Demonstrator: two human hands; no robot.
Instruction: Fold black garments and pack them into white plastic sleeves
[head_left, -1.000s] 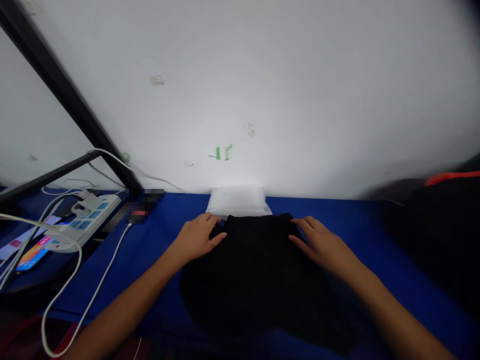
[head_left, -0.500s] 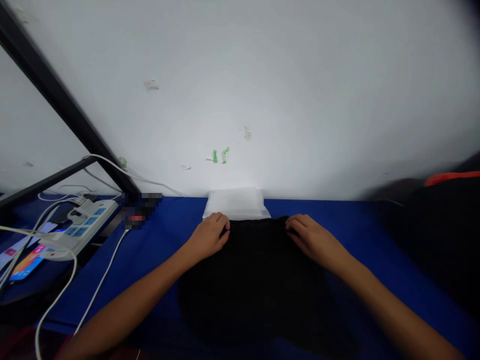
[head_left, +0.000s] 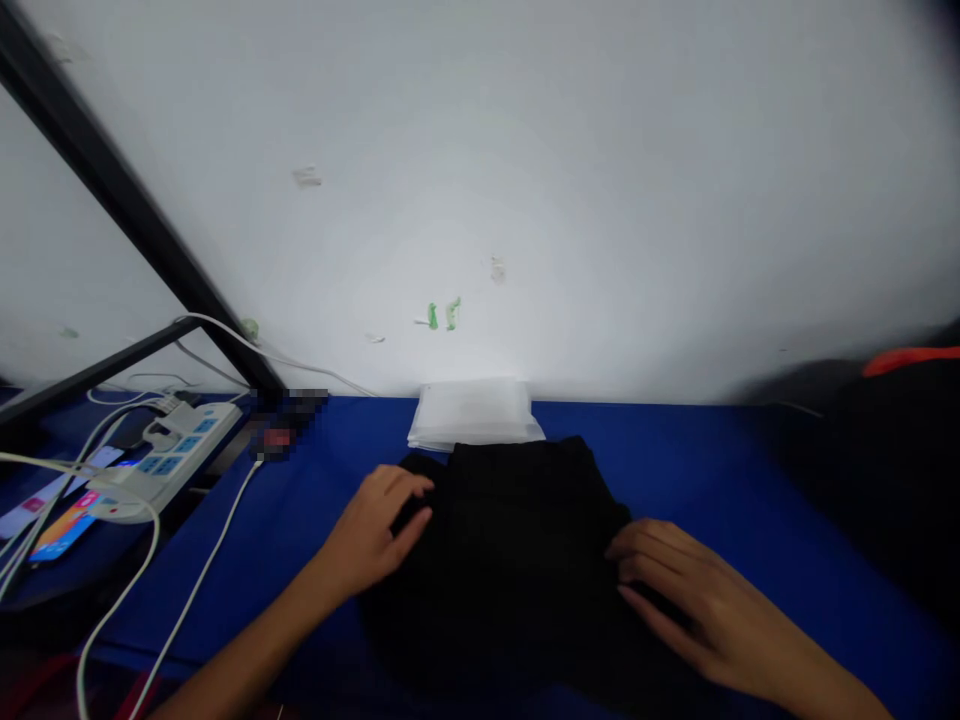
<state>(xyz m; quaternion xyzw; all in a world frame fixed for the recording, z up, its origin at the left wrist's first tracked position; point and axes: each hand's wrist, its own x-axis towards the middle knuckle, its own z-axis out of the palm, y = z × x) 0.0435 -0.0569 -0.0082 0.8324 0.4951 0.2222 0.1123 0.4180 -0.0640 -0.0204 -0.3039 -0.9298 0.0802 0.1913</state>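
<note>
A black cloth garment lies spread on the blue table, its far edge close to a white plastic packet. On the garment's left edge is my left hand, its thumb and fingers apart, the fingertips touching the dark fabric. My right hand rests at the garment's right edge, thumb apart from the fingers, fingertips against the cloth. Neither hand visibly grips the fabric.
At the left lie a white power strip, two lit phones and white cables. A black metal frame stands there. A dark object with an orange edge sits at the right, and a wall rises behind.
Both hands have left the garment's far corners and moved nearer and outward along its sides. The fingers have spread, and the cloth's far corners now show.
</note>
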